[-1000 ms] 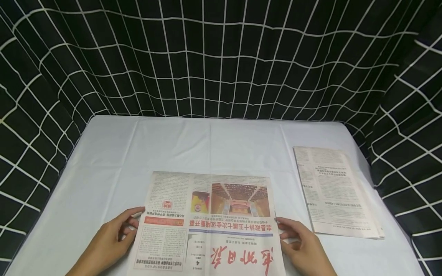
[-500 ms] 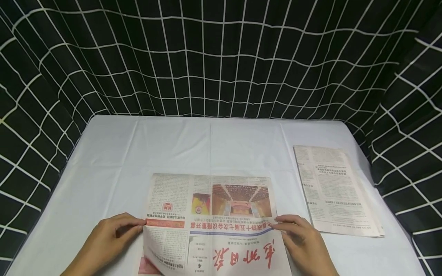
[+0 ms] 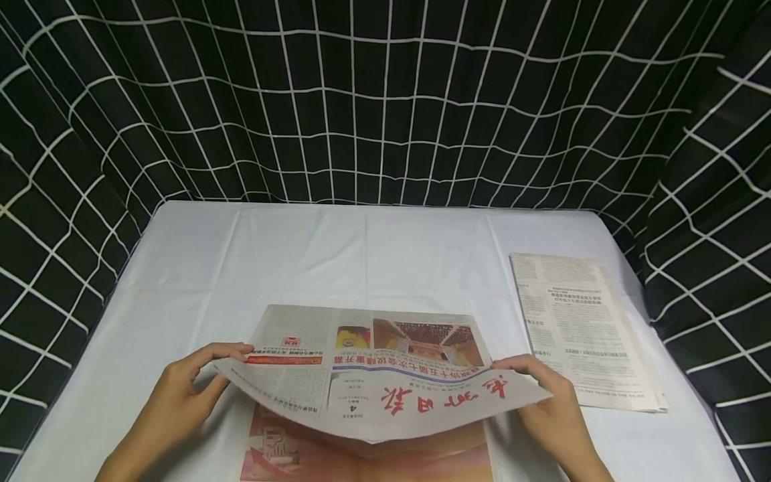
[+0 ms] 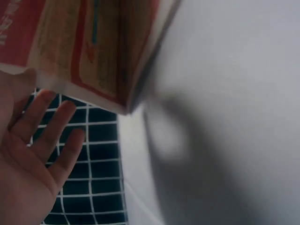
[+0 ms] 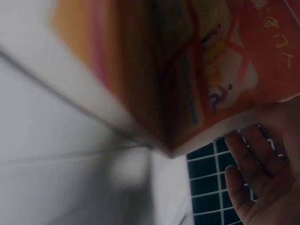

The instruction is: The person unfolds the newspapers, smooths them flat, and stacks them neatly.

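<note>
A newspaper (image 3: 415, 402) with red headline characters lies at the front middle, its near half lifted and bowed so the near edge sags in the centre. Beneath that flap, an orange-red inside page (image 3: 337, 462) shows. My left hand (image 3: 181, 395) pinches the sheet at its left edge, and my right hand (image 3: 551, 405) pinches it at the right. In the left wrist view, the other fingers of the left hand (image 4: 33, 159) spread loosely below the paper (image 4: 93, 51). The right wrist view has the right hand (image 5: 262, 173) at the edge of the coloured page (image 5: 211, 70), fingers loosely bent.
A folded stack of newspapers (image 3: 578, 328) lies to the right, close to the right hand. White cloth covers the table (image 3: 301, 254). Black curtains (image 3: 385, 100) with a white grid stand behind it and on both sides.
Both hands have taken hold of the newspaper's near half and raised it up and away from the body. The orange-red page underneath has come into view.
</note>
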Demonstrator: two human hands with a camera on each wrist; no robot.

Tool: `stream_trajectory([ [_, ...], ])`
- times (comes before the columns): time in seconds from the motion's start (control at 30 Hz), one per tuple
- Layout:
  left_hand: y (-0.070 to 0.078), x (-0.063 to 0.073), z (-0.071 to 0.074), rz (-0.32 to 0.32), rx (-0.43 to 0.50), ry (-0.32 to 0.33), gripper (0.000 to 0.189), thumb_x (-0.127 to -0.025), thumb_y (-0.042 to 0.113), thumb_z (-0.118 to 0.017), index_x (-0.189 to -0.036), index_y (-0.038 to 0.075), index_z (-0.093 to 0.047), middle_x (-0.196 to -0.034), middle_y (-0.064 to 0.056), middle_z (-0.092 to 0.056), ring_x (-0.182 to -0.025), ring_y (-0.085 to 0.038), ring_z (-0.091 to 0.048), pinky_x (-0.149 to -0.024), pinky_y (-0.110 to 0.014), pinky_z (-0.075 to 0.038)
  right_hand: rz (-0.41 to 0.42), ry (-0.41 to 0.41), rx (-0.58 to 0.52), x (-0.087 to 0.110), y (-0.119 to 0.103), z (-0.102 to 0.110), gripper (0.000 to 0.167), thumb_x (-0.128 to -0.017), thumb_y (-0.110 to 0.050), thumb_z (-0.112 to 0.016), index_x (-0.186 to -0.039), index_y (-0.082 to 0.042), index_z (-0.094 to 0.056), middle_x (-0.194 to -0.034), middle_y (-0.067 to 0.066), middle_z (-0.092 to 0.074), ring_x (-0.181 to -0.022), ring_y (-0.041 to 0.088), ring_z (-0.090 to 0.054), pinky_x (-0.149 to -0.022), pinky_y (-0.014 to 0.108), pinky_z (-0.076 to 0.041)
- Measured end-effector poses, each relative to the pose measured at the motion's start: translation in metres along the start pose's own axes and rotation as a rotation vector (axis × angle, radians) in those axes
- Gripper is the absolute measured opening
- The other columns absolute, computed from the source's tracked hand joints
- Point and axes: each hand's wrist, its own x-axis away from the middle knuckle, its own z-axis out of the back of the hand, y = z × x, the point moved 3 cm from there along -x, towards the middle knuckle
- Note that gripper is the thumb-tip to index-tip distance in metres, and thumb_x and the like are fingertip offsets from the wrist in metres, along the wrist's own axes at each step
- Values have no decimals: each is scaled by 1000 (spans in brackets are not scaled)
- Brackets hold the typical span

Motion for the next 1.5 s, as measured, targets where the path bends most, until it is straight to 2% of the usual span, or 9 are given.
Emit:
stream_trajectory([
  [0.1,3,-13,1,14,-10,43,40,-90,-8,-76,-113,25,-77,-114,-1,-81,-116,19,-61,-101,0,-40,2,53,14,-15,-5,4,23,-90,6,-76,-106,-11,-76,-109,7,-79,-108,-15,-62,-95,4,-45],
  [0.17,4,-24,2,13,-12,78,34,-92,-7,-75,-112,21,-77,-112,-2,-81,-113,18,-61,-101,-2,-41,7,89,25,-26,-7,7,17,-93,3,-75,-105,-9,-76,-109,-3,-79,-109,-17,-61,-100,2,-40],
  [0.33,2,-54,1,36,10,167,16,-95,0,-75,-109,8,-74,-109,-9,-80,-106,20,-58,-98,-8,-43,-43,146,23,-55,-10,11,10,-100,-13,-74,-108,-7,-76,-104,-15,-75,-101,-15,-62,-95,12,-44],
  [0.47,1,-79,-2,49,54,213,13,-98,8,-74,-112,6,-76,-106,-10,-80,-99,16,-61,-94,-13,-46,-88,187,-23,-76,-10,8,16,-102,-17,-72,-111,-5,-75,-101,-7,-76,-98,-11,-64,-93,15,-45],
  [0.67,-7,-112,-10,107,47,218,19,-103,18,-71,-116,5,-76,-106,-11,-81,-94,3,-66,-89,-20,-48,-151,261,-139,-111,-3,-2,24,-103,-20,-71,-114,1,-73,-96,-19,-67,-87,-5,-66,-80,10,-50],
  [0.83,-21,-133,-19,142,51,171,25,-105,22,-68,-117,2,-76,-106,-15,-81,-91,-8,-69,-82,-14,-50,-244,278,-198,-132,8,-11,32,-104,-25,-69,-122,1,-70,-97,-19,-65,-89,-5,-66,-81,7,-51],
  [1.13,-42,-152,-36,220,86,55,31,-106,27,-66,-121,1,-74,-111,-19,-78,-95,-26,-73,-75,-13,-50,-365,224,-328,-150,23,-27,36,-104,-24,-69,-127,4,-66,-97,-14,-65,-89,-2,-66,-81,9,-55],
  [1.3,-54,-148,-42,293,80,8,31,-106,20,-65,-128,-1,-72,-115,-23,-77,-98,-32,-73,-73,-16,-50,-400,134,-194,-149,35,-37,37,-104,-24,-67,-130,3,-67,-106,4,-70,-84,-5,-61,-75,8,-51],
  [1.5,-68,-141,-45,362,32,-62,35,-105,18,-64,-133,-2,-69,-114,-22,-76,-94,-25,-72,-73,-18,-50,-383,16,-69,-149,44,-48,36,-104,-18,-64,-133,3,-67,-117,23,-72,-82,3,-60,-66,14,-49],
])
